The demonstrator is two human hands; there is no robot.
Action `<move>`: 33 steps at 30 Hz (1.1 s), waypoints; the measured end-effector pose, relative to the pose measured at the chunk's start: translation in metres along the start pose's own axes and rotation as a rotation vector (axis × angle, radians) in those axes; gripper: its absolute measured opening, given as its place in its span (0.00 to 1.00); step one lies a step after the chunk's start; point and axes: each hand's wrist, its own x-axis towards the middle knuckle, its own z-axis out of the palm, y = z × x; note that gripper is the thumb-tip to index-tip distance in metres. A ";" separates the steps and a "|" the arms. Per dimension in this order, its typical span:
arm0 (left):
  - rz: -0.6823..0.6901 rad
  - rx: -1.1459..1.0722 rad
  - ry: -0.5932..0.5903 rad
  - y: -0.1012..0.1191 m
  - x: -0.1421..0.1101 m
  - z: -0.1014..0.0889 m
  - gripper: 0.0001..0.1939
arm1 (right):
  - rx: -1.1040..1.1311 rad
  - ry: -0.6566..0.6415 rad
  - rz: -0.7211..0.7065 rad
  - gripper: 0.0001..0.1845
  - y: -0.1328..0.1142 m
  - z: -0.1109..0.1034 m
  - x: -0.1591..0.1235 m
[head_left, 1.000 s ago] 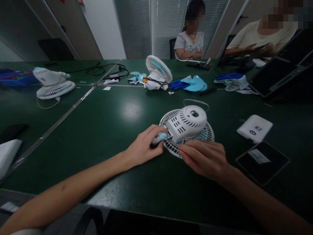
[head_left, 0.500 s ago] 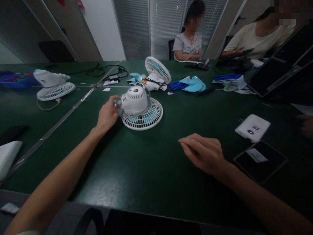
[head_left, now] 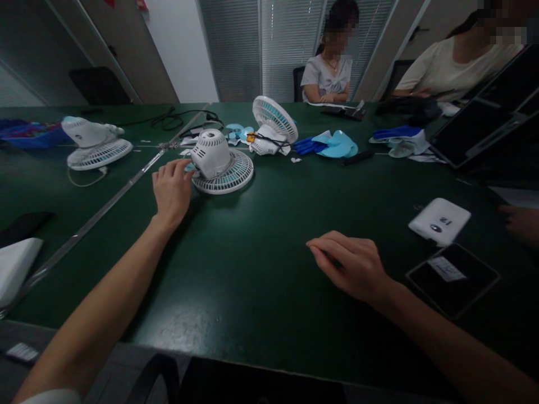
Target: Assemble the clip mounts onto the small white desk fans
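A white fan (head_left: 213,157) with a slotted motor housing lies grille-down on the green table (head_left: 261,258). My left hand (head_left: 172,185) is at its left end, fingers closed around a pale blue part there. The fingertips partly hide that part. My right hand (head_left: 351,264) rests on the table to the right, its fingers curled and thumb against the fingertips. I make out nothing in it. Behind the fan, another white fan (head_left: 273,126) is tipped with its grille raised, beside light blue fan blades (head_left: 337,145) and a blue glove (head_left: 307,146).
A third fan (head_left: 99,143) and a blue basket (head_left: 33,134) are at the left. On the right lie a white device (head_left: 440,220), a dark tablet-like slab (head_left: 452,280) and gloves (head_left: 396,137). A black case (head_left: 488,112) stands behind them. Two people (head_left: 326,78) sit across the table.
My left hand has moved the fan away from me and to the left, nearer the tipped fan and the cable. My right hand stays where it was.
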 end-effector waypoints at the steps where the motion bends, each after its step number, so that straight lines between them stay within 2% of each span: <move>1: -0.002 0.016 0.001 0.003 0.000 -0.002 0.19 | 0.005 -0.006 0.002 0.06 0.000 0.000 0.000; 6: 0.011 -0.031 0.022 0.017 -0.004 -0.008 0.20 | 0.006 -0.014 0.007 0.07 -0.001 0.002 0.000; 10: -0.005 -0.100 0.025 0.023 -0.006 -0.003 0.27 | 0.015 -0.018 0.016 0.07 0.000 0.002 0.001; 14: -0.178 -0.261 0.074 0.009 -0.005 0.014 0.28 | 0.019 -0.028 0.027 0.07 0.001 0.002 0.001; 17: -0.321 -0.341 0.006 -0.009 -0.001 0.026 0.20 | 0.037 -0.045 0.045 0.08 0.001 0.003 0.001; 19: -0.362 -0.342 -0.034 -0.017 0.001 0.030 0.18 | 0.074 -0.061 0.068 0.08 0.001 0.005 0.000; 23: -0.305 -0.389 -0.042 -0.012 -0.002 0.029 0.18 | 0.188 -0.108 0.127 0.10 0.006 0.010 -0.001; 28: -0.192 -0.453 -0.121 0.017 -0.011 0.024 0.13 | 0.239 -0.129 0.177 0.10 0.013 0.014 -0.001; 33: -0.089 -0.506 -0.233 0.049 -0.022 0.017 0.12 | 0.245 -0.152 0.167 0.11 0.011 0.014 0.000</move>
